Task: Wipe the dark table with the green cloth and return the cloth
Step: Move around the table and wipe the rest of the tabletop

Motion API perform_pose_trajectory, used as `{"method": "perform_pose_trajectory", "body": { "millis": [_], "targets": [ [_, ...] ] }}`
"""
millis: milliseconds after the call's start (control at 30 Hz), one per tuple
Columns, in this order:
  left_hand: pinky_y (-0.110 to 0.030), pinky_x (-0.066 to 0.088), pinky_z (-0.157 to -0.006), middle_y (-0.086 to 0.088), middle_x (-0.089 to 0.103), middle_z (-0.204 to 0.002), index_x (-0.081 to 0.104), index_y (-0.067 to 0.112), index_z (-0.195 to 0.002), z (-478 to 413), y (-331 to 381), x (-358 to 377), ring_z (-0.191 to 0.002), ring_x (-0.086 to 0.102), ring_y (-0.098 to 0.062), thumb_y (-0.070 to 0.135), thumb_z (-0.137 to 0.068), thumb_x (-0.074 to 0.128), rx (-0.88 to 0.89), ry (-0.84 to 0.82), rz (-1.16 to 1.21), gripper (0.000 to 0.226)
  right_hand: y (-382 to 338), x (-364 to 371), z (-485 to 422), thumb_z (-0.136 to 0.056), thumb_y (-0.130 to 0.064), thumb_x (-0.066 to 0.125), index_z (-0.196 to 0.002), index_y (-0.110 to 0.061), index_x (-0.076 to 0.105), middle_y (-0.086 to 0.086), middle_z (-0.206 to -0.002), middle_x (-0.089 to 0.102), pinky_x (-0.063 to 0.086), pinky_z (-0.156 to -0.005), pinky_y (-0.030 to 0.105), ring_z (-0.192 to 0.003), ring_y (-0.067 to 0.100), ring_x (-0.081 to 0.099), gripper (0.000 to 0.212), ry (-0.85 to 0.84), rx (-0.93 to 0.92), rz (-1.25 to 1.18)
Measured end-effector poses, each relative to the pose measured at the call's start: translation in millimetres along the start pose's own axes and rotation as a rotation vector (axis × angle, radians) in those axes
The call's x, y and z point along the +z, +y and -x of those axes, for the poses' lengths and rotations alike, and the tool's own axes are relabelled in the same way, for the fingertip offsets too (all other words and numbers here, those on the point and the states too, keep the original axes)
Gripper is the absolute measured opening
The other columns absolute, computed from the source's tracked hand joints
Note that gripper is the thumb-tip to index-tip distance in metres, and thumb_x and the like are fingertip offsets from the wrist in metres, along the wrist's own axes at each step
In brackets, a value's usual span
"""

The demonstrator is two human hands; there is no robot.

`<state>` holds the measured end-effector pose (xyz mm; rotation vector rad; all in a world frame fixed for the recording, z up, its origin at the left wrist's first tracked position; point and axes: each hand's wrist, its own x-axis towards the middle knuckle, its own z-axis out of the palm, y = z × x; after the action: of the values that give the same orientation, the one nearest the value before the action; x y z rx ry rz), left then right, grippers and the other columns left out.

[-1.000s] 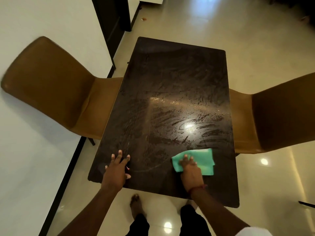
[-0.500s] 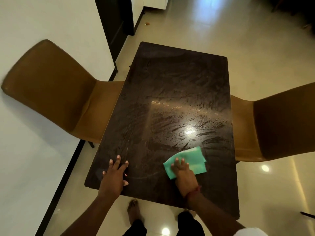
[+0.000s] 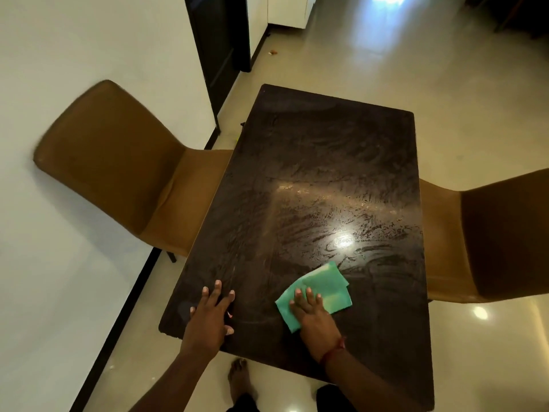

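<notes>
At left wall: tan padded chair (image 3: pixel 124 176) tucked against long edge of dark rectangular table (image 3: pixel 320 179). Left hand (image 3: pixel 209 318) flat, fingers spread, holding nothing, near front-left corner. Right hand (image 3: pixel 315 315) flat, fingers extended, pressing folded green cloth (image 3: pixel 322 292) near front edge. Far tabletop bare. Second tan chair (image 3: pixel 487 236) at right edge.

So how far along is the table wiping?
Midway, it seems. Streaky wipe marks already cover much of the table. The right hand presses the green cloth flat near the front edge; the left hand rests flat beside it. Finishing that near strip and returning the cloth remain.
</notes>
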<state>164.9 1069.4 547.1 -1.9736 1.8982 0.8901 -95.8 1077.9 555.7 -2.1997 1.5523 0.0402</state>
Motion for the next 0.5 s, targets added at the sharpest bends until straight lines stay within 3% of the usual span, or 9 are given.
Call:
{"method": "perform_pose_trajectory", "body": {
  "millis": [33,100,133,200,267,333,400,500],
  "targets": [
    [-0.055,0.011,-0.119,0.003,-0.01,-0.165,0.014,0.036,-0.154,0.2,0.1,0.2,-0.151,-0.011,-0.026,0.028,-0.089,0.068,0.0,0.008,0.006,0.085,8.0,-3.2,1.0,-0.067,0.0,0.075,-0.122,-0.012,0.064,0.016,-0.136,0.056,0.042,-0.1,0.056,-0.124,0.043,0.051,0.058,0.032,-0.093,0.019],
    [-0.055,0.01,-0.119,0.003,-0.01,-0.165,0.014,0.035,-0.154,-0.4,0.0,0.3,-0.151,-0.011,-0.026,0.028,-0.089,0.068,0.003,0.024,0.007,0.085,40.8,-19.1,-5.4,-0.085,-0.002,0.061,-0.13,-0.018,0.057,0.009,-0.148,0.043,0.029,-0.115,0.045,-0.138,0.032,0.038,0.048,0.019,-0.065,0.031],
    [-0.055,0.01,-0.119,0.003,-0.01,-0.165,0.014,0.035,-0.154,-1.0,0.7,1.1,-0.15,-0.011,-0.027,0.027,-0.09,0.068,0.003,0.023,0.011,0.085,61.0,-30.0,-9.6,-0.092,-0.003,0.052,-0.136,-0.02,0.051,0.006,-0.153,0.035,0.022,-0.118,0.038,-0.143,0.027,0.031,0.048,0.002,0.073,0.016],
    [-0.055,0.01,-0.119,0.003,-0.01,-0.165,0.014,0.035,-0.154,-0.2,2.0,2.7,-0.15,-0.011,-0.027,0.027,-0.09,0.068,0.003,0.022,0.012,0.084,88.1,-40.8,-17.6,-0.091,0.0,0.049,-0.141,-0.019,0.044,0.01,-0.151,0.04,0.031,-0.113,0.035,-0.138,0.026,0.04,0.053,0.12,0.431,-0.078],
    [-0.056,0.01,-0.119,0.002,-0.011,-0.165,0.014,0.035,-0.155,0.9,2.3,2.6,-0.15,-0.012,-0.028,0.026,-0.09,0.068,-0.003,0.026,0.012,0.085,72.1,-42.1,-29.0,-0.09,0.0,0.047,-0.144,-0.015,0.036,0.015,-0.152,0.037,0.037,-0.108,0.038,-0.135,0.03,0.042,0.057,0.155,0.573,-0.03],
    [-0.056,0.011,-0.119,0.002,-0.011,-0.165,0.014,0.034,-0.155,0.9,2.9,2.0,-0.151,-0.011,-0.028,0.027,-0.089,0.069,0.002,0.032,0.016,0.086,34.0,-23.8,-36.7,-0.09,-0.003,0.045,-0.148,-0.015,0.028,0.014,-0.159,0.02,0.028,-0.115,0.043,-0.144,0.033,0.025,0.062,0.016,0.46,0.045],
    [-0.055,0.013,-0.119,0.003,-0.011,-0.165,0.015,0.036,-0.155,1.8,2.6,-1.1,-0.151,-0.01,-0.028,0.029,-0.088,0.07,0.002,0.03,0.014,0.087,3.2,0.0,-38.4,-0.09,-0.004,0.044,-0.15,-0.016,0.022,0.011,-0.161,0.008,0.011,-0.12,0.048,-0.148,0.035,0.008,0.064,-0.099,0.214,0.078],
    [-0.053,0.017,-0.118,0.005,-0.009,-0.165,0.016,0.037,-0.154,2.5,0.4,-5.4,-0.151,-0.008,-0.027,0.031,-0.088,0.07,0.007,0.011,0.002,0.086,16.8,-5.7,-40.0,-0.093,-0.004,0.043,-0.148,-0.021,0.031,0.004,-0.161,0.011,0.009,-0.122,0.043,-0.149,0.028,0.008,0.058,-0.166,-0.007,0.089]
  ]
}}
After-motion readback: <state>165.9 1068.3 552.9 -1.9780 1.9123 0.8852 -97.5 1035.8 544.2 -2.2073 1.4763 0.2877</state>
